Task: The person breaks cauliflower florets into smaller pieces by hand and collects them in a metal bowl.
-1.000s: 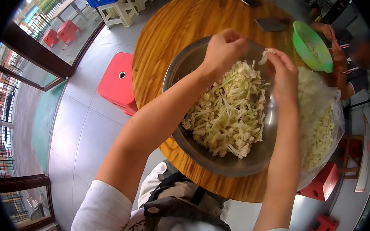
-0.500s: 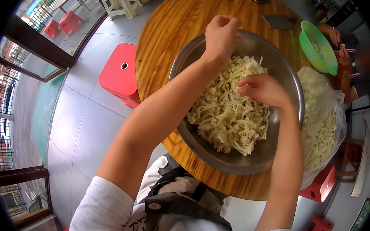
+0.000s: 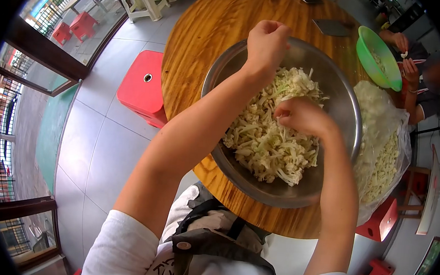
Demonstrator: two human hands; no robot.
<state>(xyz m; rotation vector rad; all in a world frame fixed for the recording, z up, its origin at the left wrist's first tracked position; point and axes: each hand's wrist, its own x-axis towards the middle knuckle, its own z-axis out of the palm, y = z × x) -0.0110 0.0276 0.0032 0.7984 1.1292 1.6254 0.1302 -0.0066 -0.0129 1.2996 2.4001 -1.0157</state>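
Metal bowl (image 3: 337,90) holds knobbly cauliflower (image 3: 272,147); both hands (image 3: 267,45) (image 3: 303,115) curl.

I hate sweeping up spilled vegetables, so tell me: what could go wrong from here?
The clear bag appears to reach the right edge of the table, so a nudge might spill its contents. The left hand is over the far rim of the metal bowl; anything dropped there could land outside. The right forearm crosses the bowl's near rim; leaning on it might jolt the cauliflower pieces.
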